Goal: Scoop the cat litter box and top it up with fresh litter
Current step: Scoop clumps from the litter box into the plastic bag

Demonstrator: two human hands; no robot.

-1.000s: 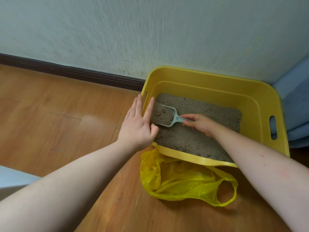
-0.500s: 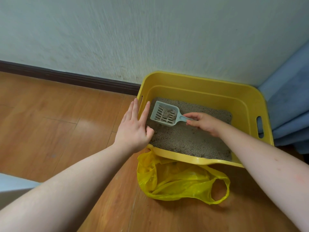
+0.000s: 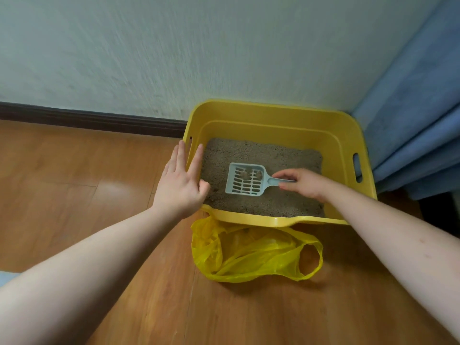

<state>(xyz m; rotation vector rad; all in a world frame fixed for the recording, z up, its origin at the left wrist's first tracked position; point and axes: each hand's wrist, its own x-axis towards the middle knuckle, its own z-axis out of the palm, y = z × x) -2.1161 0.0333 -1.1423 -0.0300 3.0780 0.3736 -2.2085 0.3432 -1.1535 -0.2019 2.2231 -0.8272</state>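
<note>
On the wood floor (image 3: 74,195), right hand (image 3: 302,183) pinches scoop (image 3: 246,179) over litter; left hand (image 3: 180,185) flat on box rim (image 3: 273,221).

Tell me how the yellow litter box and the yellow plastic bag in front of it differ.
The litter box is rigid and opaque and stands open against the wall; the plastic bag is thin, translucent and lies crumpled on the floor. The box holds grey litter; what the bag holds is unclear. Both are yellow.

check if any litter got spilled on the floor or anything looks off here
Nothing stands out. No litter shows on the wood floor; it sits inside the yellow box, and the yellow bag lies crumpled just in front.
</note>
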